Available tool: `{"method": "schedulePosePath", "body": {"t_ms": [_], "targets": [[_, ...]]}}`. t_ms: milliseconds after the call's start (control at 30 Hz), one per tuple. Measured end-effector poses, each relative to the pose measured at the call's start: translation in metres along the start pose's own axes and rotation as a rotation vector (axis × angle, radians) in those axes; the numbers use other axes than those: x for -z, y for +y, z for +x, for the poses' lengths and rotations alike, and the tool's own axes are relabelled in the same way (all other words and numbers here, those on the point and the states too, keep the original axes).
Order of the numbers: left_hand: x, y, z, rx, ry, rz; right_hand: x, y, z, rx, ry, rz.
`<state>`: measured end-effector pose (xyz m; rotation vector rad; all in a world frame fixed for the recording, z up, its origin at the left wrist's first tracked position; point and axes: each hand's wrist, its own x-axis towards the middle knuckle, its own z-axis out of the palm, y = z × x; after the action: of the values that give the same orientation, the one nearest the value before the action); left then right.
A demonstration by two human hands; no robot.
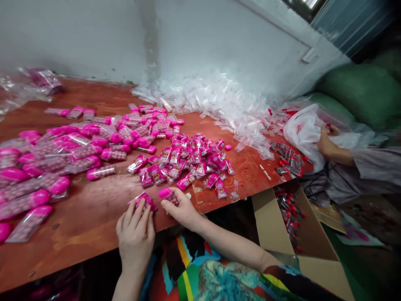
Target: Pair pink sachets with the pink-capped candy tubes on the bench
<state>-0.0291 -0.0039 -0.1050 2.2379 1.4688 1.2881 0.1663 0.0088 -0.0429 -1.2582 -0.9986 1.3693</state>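
Note:
My left hand (136, 232) lies over a small shiny pink packet (147, 200) near the table's front edge, its fingertips pressed on it. In my right hand (184, 211) is a clear tube with a bright pink cap (164, 192), pinched between thumb and fingers; small pinkish balls show inside. The two hands are close together. Just beyond them spreads a heap of similar pink packets (188, 161). To the left lies a large pile of pink-capped tubes filled with balls (72, 152).
Clear empty tubes (213, 98) are heaped along the wall on the reddish table (90, 221). At right, another person's hand (330, 144) is at a white plastic bag (300, 127). Below stands a cardboard box (272, 219) with red-capped tubes. Clear plastic (19, 90) lies far left.

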Motion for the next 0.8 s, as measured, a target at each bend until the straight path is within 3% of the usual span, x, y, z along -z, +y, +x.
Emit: {"method": "schedulePosePath", "body": {"t_ms": [100, 233, 433, 600, 800], "targets": [[0.005, 0.014, 0.010, 0.133, 0.055, -0.080, 0.003, -0.003, -0.006, -0.022, -0.008, -0.011], [0.013, 0.030, 0.020, 0.223, -0.006, -0.105, 0.004, -0.005, -0.007, -0.017, 0.015, -0.024], [0.018, 0.036, 0.025, 0.348, 0.033, 0.076, 0.004, 0.001, -0.004, -0.080, -0.007, -0.006], [0.016, 0.038, 0.025, 0.333, 0.017, 0.118, 0.003, 0.006, -0.005, -0.115, 0.009, 0.018], [0.018, 0.045, 0.031, 0.247, 0.195, 0.067, -0.009, -0.004, -0.001, -0.029, 0.029, 0.124]]}}
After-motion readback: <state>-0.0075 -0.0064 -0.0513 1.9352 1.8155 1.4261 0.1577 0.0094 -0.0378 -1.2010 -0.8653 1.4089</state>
